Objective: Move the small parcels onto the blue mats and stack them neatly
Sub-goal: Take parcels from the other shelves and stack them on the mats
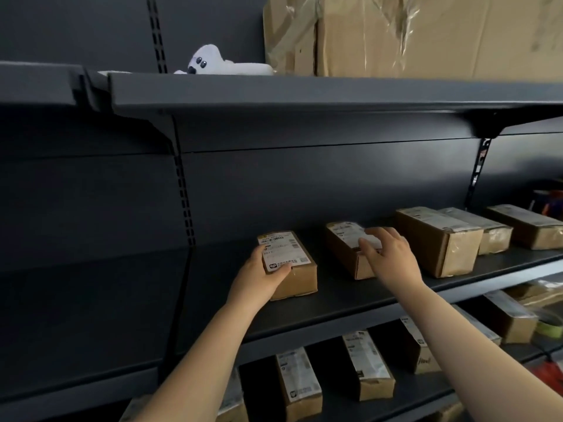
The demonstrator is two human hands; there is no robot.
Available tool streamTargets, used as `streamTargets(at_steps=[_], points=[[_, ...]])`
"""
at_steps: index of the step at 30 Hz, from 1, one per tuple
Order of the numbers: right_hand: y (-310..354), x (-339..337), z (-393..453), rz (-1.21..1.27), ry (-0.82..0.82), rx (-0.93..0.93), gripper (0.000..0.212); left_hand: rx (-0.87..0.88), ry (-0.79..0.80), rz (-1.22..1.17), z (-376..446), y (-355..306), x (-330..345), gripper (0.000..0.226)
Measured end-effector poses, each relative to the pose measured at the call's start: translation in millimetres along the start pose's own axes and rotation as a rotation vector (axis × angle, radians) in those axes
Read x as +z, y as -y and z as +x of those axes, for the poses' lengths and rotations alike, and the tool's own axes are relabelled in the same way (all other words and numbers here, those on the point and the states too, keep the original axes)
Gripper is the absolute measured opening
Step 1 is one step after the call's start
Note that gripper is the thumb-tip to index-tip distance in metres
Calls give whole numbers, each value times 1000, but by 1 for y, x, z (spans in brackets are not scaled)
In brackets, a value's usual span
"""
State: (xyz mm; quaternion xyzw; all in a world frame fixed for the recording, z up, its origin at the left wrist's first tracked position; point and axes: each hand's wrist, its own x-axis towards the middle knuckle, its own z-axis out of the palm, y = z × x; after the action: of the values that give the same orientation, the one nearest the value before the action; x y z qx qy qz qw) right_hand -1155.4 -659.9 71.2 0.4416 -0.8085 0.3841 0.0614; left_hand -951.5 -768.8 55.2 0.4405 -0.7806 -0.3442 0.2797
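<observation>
Small brown cardboard parcels with white labels stand on a dark metal shelf (304, 312). My left hand (259, 277) grips the near left corner of the leftmost parcel (297, 269), thumb on its label. My right hand (388, 252) lies over the near end of the second parcel (344, 242), fingers spread on its label and side. To the right stand a larger parcel (438, 242) and two more (490, 233) (530, 226). No blue mat is in view.
The shelf below holds several more labelled parcels (300, 382) (367, 363). The top shelf (304, 92) carries a large taped carton (426, 32) and a white plush toy (210, 60). The shelving's left bay (91, 269) is dark.
</observation>
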Motion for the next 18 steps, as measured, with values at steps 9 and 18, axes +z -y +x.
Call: streamTargets(at_steps=[9, 18], points=[[-46, 10, 40, 366, 189, 156, 66, -63, -96, -233, 18, -34, 50, 66], [-64, 10, 50, 802, 386, 292, 70, -188, -258, -402, 18, -51, 86, 69]])
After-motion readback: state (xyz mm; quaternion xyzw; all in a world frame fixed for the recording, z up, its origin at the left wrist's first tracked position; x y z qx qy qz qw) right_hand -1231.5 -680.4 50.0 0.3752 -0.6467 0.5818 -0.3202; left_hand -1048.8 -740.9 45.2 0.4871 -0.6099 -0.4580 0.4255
